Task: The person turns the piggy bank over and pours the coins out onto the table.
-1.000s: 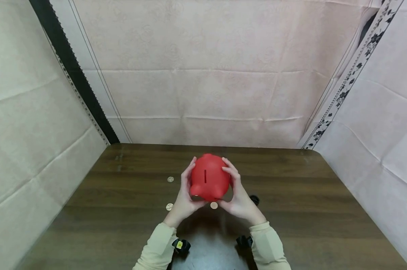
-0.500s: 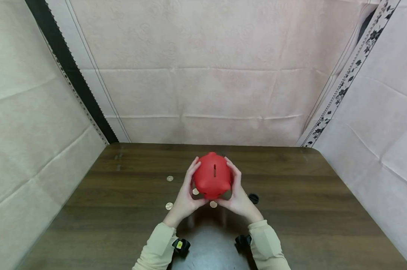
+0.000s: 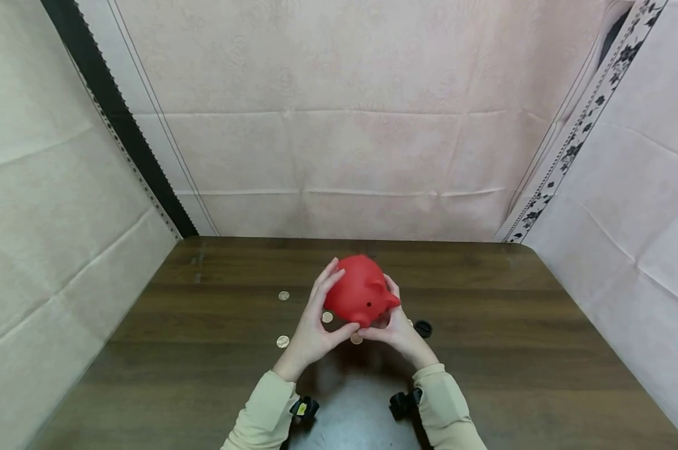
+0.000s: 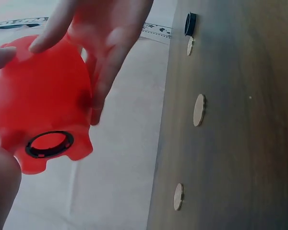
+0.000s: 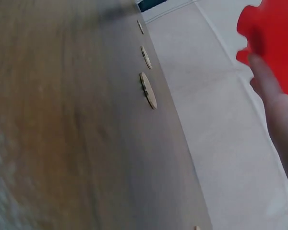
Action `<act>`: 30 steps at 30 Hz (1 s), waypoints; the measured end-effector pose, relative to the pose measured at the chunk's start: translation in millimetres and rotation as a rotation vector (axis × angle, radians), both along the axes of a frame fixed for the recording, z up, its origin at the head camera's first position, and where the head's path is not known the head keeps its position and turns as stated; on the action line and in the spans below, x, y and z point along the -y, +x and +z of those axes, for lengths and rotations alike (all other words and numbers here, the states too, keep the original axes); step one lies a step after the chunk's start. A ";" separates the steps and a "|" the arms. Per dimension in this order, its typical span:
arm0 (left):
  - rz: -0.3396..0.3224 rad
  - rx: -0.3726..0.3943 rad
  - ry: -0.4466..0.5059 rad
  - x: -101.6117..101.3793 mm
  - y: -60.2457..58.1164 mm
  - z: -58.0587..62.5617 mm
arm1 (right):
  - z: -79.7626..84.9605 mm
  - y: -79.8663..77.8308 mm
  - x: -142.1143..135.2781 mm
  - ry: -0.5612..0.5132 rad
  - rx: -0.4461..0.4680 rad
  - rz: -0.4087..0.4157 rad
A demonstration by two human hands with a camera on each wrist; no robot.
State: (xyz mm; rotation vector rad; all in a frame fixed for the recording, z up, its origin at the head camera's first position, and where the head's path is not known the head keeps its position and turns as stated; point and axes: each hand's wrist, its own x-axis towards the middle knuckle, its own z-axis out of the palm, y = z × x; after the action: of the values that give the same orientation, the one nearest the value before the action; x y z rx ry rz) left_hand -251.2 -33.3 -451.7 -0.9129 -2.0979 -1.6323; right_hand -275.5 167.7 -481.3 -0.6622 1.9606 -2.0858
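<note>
Between both hands a red piggy bank (image 3: 361, 290) is held above the table, its face turned toward the right and front. My left hand (image 3: 318, 331) grips its left side, thumb at the front underside. On the opposite side my right hand (image 3: 400, 337) holds it, the fingers partly hidden behind it. In the left wrist view, a black-rimmed round hole (image 4: 49, 144) shows uncovered in the belly. Beneath and left of the bank, several coins (image 3: 282, 342) lie on the wood. The bank's coin slot is out of sight.
A round black plug (image 3: 423, 329) lies on the brown wooden table (image 3: 485, 350), just right of the right hand. One coin (image 3: 356, 339) is partly covered by the thumbs. Pale cloth walls (image 3: 339, 156) rise behind and at both sides.
The piggy bank has been turned in the hands: its slot faced the camera before, and now its snout points right. It has shifted slightly right. The coins and plug stay put.
</note>
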 end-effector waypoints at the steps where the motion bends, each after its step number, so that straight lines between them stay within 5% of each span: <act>1: 0.002 0.002 0.003 -0.2 0.4 0.6 | -0.2 0.6 0.0 -0.002 0.019 0.008; 12: -0.013 -0.007 0.044 -2.9 4.6 6.3 | -2.3 6.4 -1.1 -0.103 0.097 0.065; 20: -0.044 -0.046 0.015 -6.5 5.3 10.5 | 3.0 12.3 -0.4 -0.382 -0.060 0.075; 24: -0.030 -0.004 0.000 -6.3 4.1 5.9 | 3.1 12.7 1.3 -0.390 -0.058 0.075; 30: 0.012 -0.085 0.026 -6.1 5.3 2.6 | 4.6 11.4 6.1 -0.366 -0.056 0.063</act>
State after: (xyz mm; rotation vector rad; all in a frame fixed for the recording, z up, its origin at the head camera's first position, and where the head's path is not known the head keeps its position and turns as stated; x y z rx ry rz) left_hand -245.9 -27.2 -449.1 -0.9425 -2.0170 -1.5820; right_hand -264.2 161.6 -476.7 -0.8439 1.5704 -2.4334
